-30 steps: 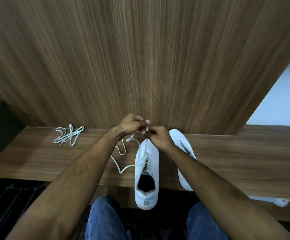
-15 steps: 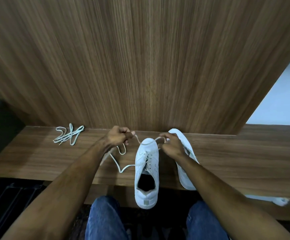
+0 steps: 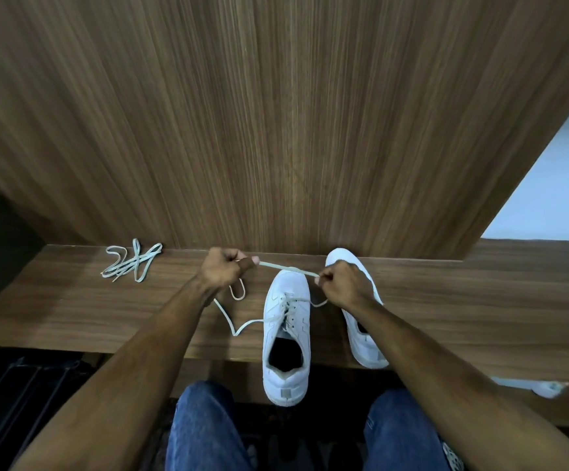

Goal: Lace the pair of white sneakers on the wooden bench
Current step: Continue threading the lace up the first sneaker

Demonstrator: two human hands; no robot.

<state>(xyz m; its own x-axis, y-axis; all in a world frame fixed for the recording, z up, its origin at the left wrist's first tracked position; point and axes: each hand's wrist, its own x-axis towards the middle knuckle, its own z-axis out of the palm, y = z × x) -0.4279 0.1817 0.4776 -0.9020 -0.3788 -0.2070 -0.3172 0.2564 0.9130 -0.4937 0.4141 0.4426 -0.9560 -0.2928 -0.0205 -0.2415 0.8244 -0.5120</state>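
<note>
Now both hands up over the toe of the near white sneaker (image 3: 287,334), fingers curled tight. Left hand (image 3: 223,269) pinching one end of the white lace (image 3: 288,268), right hand (image 3: 339,282) pinching the other, lace drawn nearly straight between them, just above the toe cap. More of the same lace trailing from the left fist in a small loop, then zigzagging across the wooden bench (image 3: 72,311) to the eyelets; a short run curving from the right fist to the eyelets too. Near sneaker standing upright, toe toward the wood panel (image 3: 276,113), heel hanging past the bench's front edge. Second white sneaker (image 3: 361,338) just to its right, tipped on its side, partly hidden by the right forearm. Spare lace (image 3: 130,263) in a loose tangle well off to the left, near the panel. Blue jeans (image 3: 205,426) at the bottom
</note>
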